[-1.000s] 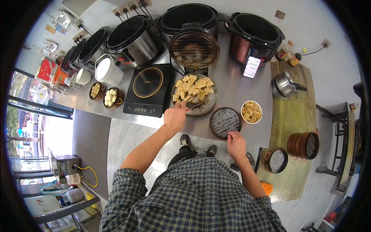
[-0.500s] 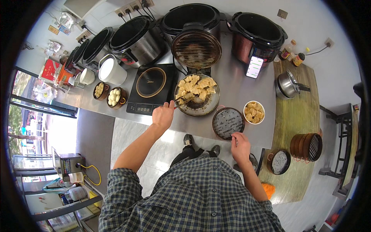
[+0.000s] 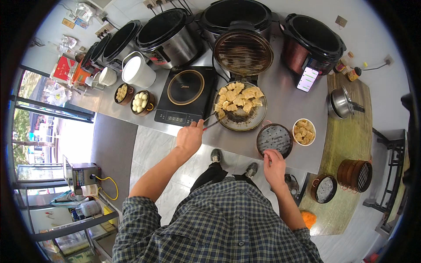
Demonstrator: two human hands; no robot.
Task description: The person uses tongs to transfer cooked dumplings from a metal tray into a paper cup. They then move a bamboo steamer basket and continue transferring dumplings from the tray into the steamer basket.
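Observation:
My left hand [image 3: 189, 140] is closed around the handles of metal tongs [image 3: 211, 125]. The tongs' arms are spread, and their tips are at the left near edge of a round open griddle [image 3: 245, 126], beside a dumpling. Folded, golden dumplings [image 3: 239, 95] lie in the griddle, mostly over its far half. At the counter's front edge sits a round steamer basket [image 3: 275, 139] lined with perforated paper, with nothing on it. My right hand [image 3: 274, 166] is at its near rim, fingers bent together. Right of the basket stands a white bowl [image 3: 304, 131] of dumplings.
The griddle's lid [image 3: 243, 50] stands raised. To its left lies a black induction cooker [image 3: 186, 90]; large electric cookers [image 3: 169, 37] line the back. A white bucket [image 3: 139, 72] and two small filled baskets [image 3: 140, 103] stand left. The wooden side table [image 3: 351, 144] holds stacked steamers [image 3: 355, 175].
The tongs have drawn back from the dumplings towards the griddle's left near edge, and their arms have spread. My right hand has shifted left along the basket's rim. The whole view has shifted.

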